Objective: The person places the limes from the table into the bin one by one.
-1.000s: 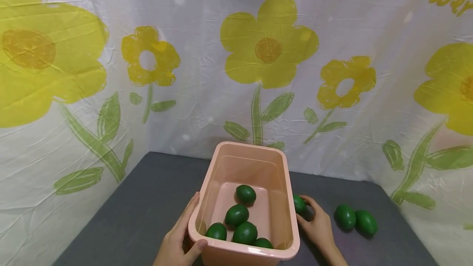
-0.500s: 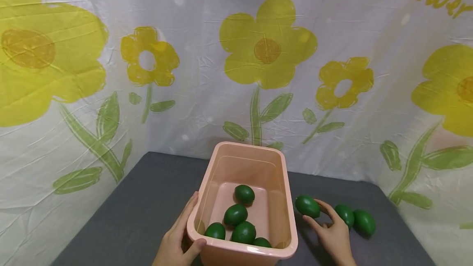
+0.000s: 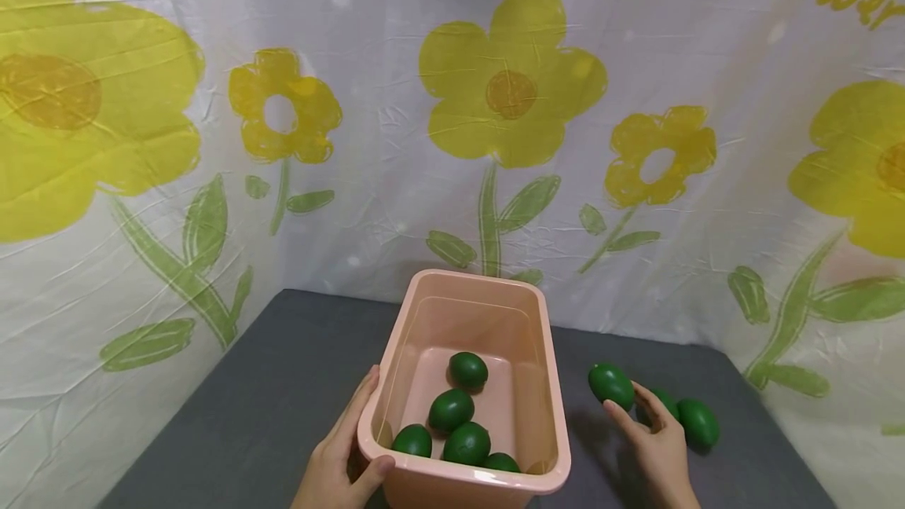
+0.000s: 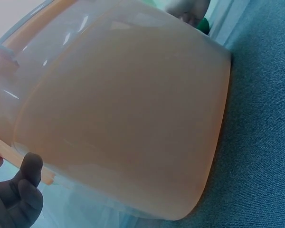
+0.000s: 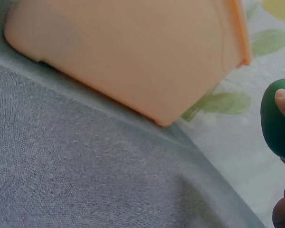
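A pink plastic bin stands in the middle of the head view with several dark green limes on its floor. My left hand grips the bin's near left corner, thumb over the rim and fingers along the outer wall. To the right of the bin, my right hand pinches another lime between thumb and fingers, raised over the table. In the right wrist view that lime shows at the right edge under the thumb. Behind the right hand lie two more limes, one partly hidden by the fingers.
The dark grey cloth-covered table stretches out on both sides of the bin. A white curtain printed with yellow flowers hangs right behind and beside the table.
My right hand has carried its lime from beside the bin's right wall up and to the right, closer to the two lying limes. The left hand and the bin stay put.
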`<state>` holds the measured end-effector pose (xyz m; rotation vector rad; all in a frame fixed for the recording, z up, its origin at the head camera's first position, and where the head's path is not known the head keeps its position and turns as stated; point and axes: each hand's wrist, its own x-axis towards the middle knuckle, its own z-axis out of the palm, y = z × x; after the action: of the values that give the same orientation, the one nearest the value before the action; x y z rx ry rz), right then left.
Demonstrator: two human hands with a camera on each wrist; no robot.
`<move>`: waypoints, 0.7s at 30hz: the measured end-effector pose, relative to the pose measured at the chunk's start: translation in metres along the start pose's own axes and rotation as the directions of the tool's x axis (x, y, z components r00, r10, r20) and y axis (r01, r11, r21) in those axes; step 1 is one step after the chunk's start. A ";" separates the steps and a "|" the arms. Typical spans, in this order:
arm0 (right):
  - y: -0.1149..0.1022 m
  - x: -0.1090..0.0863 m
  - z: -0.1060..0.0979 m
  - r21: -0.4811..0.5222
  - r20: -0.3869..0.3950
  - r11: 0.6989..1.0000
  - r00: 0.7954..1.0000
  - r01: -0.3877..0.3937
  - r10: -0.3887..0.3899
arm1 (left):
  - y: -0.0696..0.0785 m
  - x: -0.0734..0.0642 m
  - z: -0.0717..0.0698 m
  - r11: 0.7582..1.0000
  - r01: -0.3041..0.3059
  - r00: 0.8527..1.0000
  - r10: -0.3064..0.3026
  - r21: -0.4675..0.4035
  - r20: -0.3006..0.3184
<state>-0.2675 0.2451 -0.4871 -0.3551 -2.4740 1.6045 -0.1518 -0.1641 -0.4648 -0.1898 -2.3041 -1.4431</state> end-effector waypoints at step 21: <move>-0.050 -0.019 0.002 0.381 0.037 0.922 0.995 0.076 -0.097 | -0.004 0.000 0.000 1.000 -0.014 1.000 0.014 -0.014 0.016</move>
<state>-0.2555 0.2180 -0.4423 -0.1434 -2.1098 2.0217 -0.1529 -0.1657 -0.4684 -0.2220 -2.3013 -1.4562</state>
